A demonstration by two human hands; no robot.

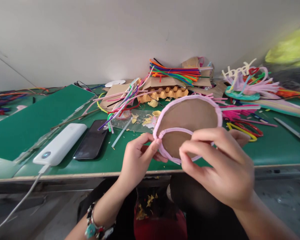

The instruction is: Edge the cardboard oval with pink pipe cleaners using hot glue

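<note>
A round brown cardboard disc, edged with a fuzzy pink pipe cleaner, is held up above the front of the table. My left hand pinches its left rim between thumb and fingers. There a thinner pink pipe cleaner strip starts in a small coil and arcs across the lower part of the disc. My right hand is in front of the disc's lower right, fingers curled and thumb close to the index fingertip. What lies between those fingertips, if anything, I cannot make out; this hand hides part of the rim.
The green table bears a white power bank with a cable, a black phone, bundled pipe cleaners, an egg carton and a "Happy" decoration. A scissors-like or knife-like metal tool lies at right.
</note>
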